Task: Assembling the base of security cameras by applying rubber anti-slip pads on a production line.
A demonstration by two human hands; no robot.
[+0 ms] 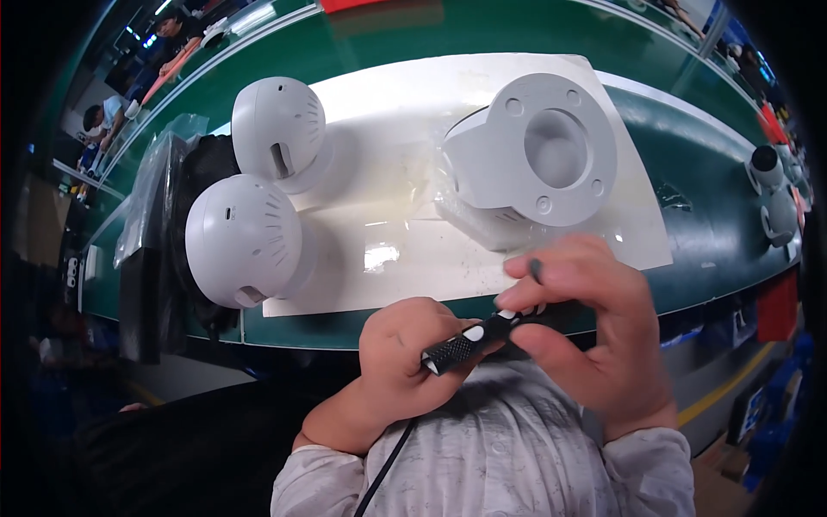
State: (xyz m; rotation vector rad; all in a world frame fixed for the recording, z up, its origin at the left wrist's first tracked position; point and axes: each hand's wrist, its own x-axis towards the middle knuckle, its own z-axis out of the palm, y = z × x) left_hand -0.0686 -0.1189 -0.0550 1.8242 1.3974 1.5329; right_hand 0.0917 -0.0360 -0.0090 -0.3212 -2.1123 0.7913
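Observation:
My left hand (412,351) is closed around a black textured strip (457,349) with white oval spots, held tilted in front of my body at the table's near edge. Over the strip's other end is my right hand (594,319), fingers curled. A small dark round pad (536,270) sits at its fingertips; the thumb lies lower, close to the strip. Just beyond this hand rests a white device base (594,189), round face up, with a large central opening and small round recesses around its rim.
Two white rounded housings (277,121) (244,241) with vents stand at the left on a pale sheet (370,284). Beside them lie a black bag (207,185) and clear plastic wrap (153,194). More white devices (780,207) are at the far right. Co-workers (105,125) sit at the upper left.

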